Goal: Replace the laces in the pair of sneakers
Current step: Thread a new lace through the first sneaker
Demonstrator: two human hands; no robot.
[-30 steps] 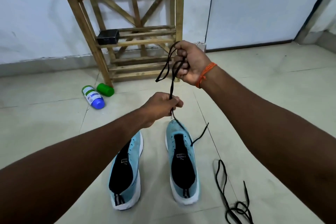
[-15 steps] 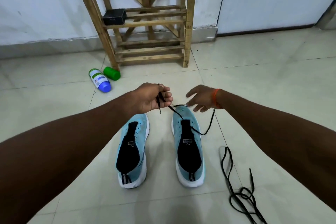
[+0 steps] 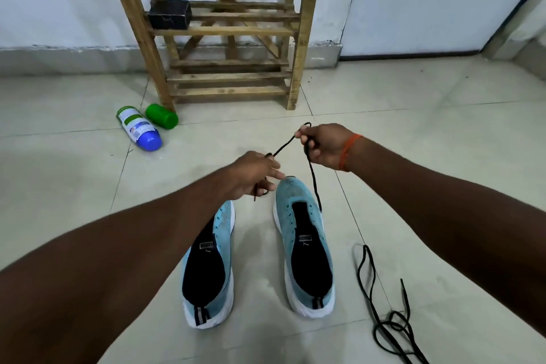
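Pinching black lace, fingers hover above 2 Puma sneakers.

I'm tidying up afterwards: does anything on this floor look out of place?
Yes. A bottle lies on its side by the wooden rack, a green cap beside it. A loose black lace lies tangled beside the right sneaker.

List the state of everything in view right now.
Left light-blue knit sneaker: upright, unlaced.
Right light-blue knit sneaker: upright, unlaced.
Thin black lace: stretched between both hands, one end dangling.
Second black lace: lying loose, tangled.
Left hand: holds lace.
Right hand: grips lace.
White blue-capped plastic bottle: lying on side.
Green plastic cylinder: lying on side.
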